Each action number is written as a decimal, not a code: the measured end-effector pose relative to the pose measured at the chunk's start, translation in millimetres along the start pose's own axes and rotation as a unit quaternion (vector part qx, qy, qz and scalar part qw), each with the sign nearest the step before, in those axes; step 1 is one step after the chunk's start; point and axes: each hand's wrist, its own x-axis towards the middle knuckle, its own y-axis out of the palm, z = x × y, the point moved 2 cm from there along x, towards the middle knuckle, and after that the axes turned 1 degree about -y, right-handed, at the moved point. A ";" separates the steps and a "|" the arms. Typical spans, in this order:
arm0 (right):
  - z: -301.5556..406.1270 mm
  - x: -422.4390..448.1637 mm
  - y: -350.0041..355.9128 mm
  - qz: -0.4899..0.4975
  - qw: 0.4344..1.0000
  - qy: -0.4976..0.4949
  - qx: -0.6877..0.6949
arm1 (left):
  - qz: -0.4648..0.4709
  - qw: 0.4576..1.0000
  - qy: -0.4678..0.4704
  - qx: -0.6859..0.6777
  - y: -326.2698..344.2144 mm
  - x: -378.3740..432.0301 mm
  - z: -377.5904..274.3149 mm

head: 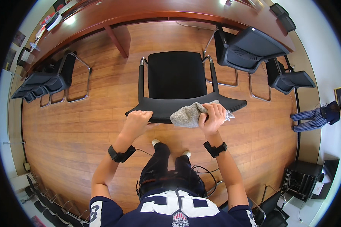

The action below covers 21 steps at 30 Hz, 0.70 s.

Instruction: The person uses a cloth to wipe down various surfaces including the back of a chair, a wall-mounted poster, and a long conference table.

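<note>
A black office armchair (pixel 176 75) with chrome and black armrests stands right in front of me, its backrest (pixel 159 105) nearest my body. My left hand (pixel 138 120) grips the left part of the backrest's top edge, fingers over it and thumb below. In my right hand (pixel 214 115) is a grey terry cloth (pixel 187 115), bunched up and lying against the right part of that same edge. The cloth hides some of the backrest there.
A long curved wooden table (pixel 147 14) spans the far side. Black chairs (pixel 250 51) stand at right, and more chairs (pixel 49 79) at left. Another person (pixel 315 116) stands by the right wall. An equipment rack (pixel 299 180) is at lower right; cables (pixel 213 176) hang beside my legs.
</note>
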 end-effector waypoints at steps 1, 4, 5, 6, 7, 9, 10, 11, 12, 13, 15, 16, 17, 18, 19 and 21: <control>1.7 4.9 7.1 -0.002 1.000 -0.005 0.004 | -0.010 1.000 -0.003 -0.001 -2.2 1.7 6.8; 11.9 22.8 28.2 -0.004 1.000 -0.018 0.014 | -0.005 1.000 -0.018 0.009 -10.5 8.0 31.7; 15.3 29.2 36.3 -0.005 1.000 -0.020 0.017 | -0.007 1.000 -0.021 0.011 -14.1 9.9 39.8; 18.3 35.3 45.1 -0.008 1.000 -0.022 0.020 | -0.001 1.000 -0.027 0.013 -16.1 12.6 49.0; 21.6 41.9 53.9 -0.011 0.999 -0.024 0.022 | 0.004 0.999 -0.032 0.016 -18.5 15.7 58.4; 25.9 53.6 71.1 -0.018 0.999 -0.027 0.026 | 0.012 0.999 -0.043 0.023 -21.2 20.5 76.6; 27.0 58.9 78.9 -0.012 0.999 -0.027 0.030 | 0.023 0.998 -0.053 0.029 -21.7 23.3 84.7; 27.9 64.7 86.8 -0.007 0.999 -0.027 0.033 | 0.020 0.998 -0.053 0.032 -23.2 27.0 91.1; 28.7 70.9 93.9 -0.011 0.999 -0.028 0.034 | 0.010 0.998 -0.050 0.036 -26.4 30.8 97.0; 28.4 77.3 100.7 -0.011 0.999 -0.038 0.037 | 0.000 0.998 -0.046 0.040 -29.3 35.4 103.1; 25.6 90.9 114.0 -0.016 0.998 -0.047 0.040 | -0.022 0.999 -0.031 0.040 -29.2 45.9 116.6; 23.0 97.3 119.8 -0.015 0.998 -0.050 0.040 | -0.040 0.998 -0.016 0.035 -27.6 51.1 123.9; 20.2 103.8 125.7 -0.015 0.998 -0.053 0.038 | -0.042 0.998 -0.011 0.038 -23.9 56.6 132.6; 20.7 112.9 134.9 -0.026 0.997 -0.056 0.039 | -0.074 0.996 0.013 0.039 -24.4 64.1 144.0; 20.7 122.6 144.0 -0.035 0.997 -0.053 0.035 | -0.106 0.993 0.039 0.040 -25.4 71.9 154.8; 17.5 140.0 158.0 -0.035 0.996 -0.065 0.046 | -0.144 0.986 0.063 0.051 -23.8 87.1 168.6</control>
